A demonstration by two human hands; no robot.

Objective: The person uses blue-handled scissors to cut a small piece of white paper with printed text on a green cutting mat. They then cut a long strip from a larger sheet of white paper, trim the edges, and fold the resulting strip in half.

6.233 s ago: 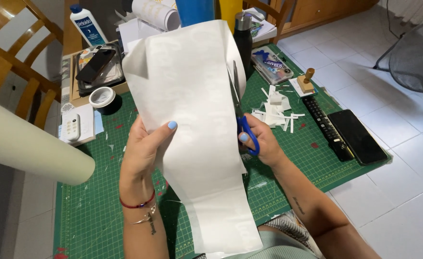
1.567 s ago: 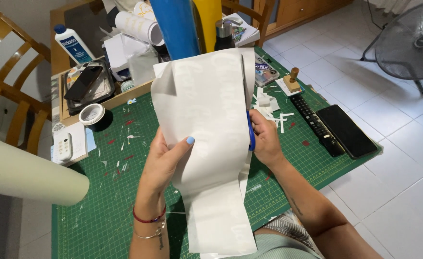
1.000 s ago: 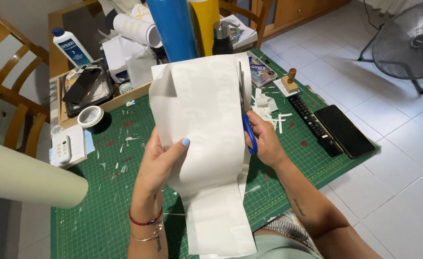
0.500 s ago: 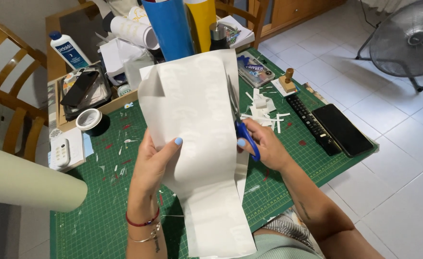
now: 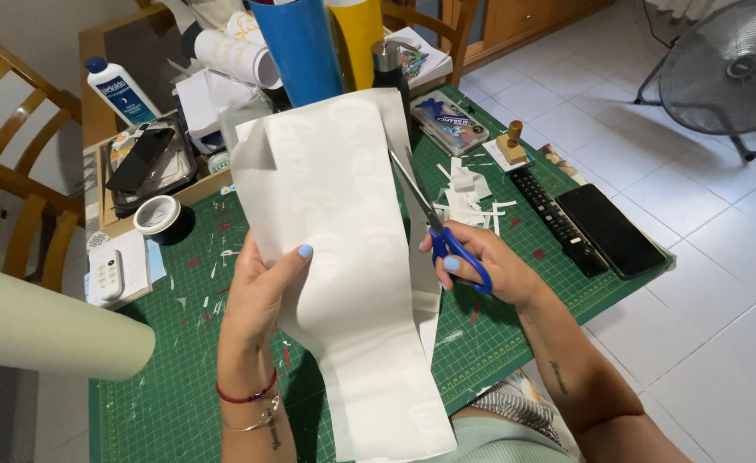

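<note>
1. The left hand (image 5: 262, 287) pinches the left edge of a long white sheet (image 5: 343, 257), thumb on the near face and fingers closed behind it; held up this way the sheet hangs free above the green cutting mat (image 5: 180, 360), its lower end curling toward the person's lap.

2. The right hand (image 5: 481, 266) is closed through the blue handles of a pair of scissors (image 5: 433, 227); the blades point up and away and lie along the sheet's right edge, seemingly set to trim a narrow strip from that side; whether the blades are parted I cannot tell for certain.

3. White offcuts (image 5: 472, 193) lie scattered on the mat just right of the sheet, within reach of the cutting hand.

4. Packages and labels: a white bottle with a blue cap and a blue label (image 5: 120, 90) stands at the far left; a flat clear case with a blue printed lid (image 5: 451, 124) lies beyond the offcuts; an upright blue roll (image 5: 301, 51) and a yellow roll (image 5: 356, 39) stand at the back.

5. A roll of tape (image 5: 159, 214) sits left of the sheet; a dark phone (image 5: 609, 227) and a black remote (image 5: 554, 219) lie side by side at the mat's right edge; a pale cream roll (image 5: 43, 330) juts in at the near left.
</note>
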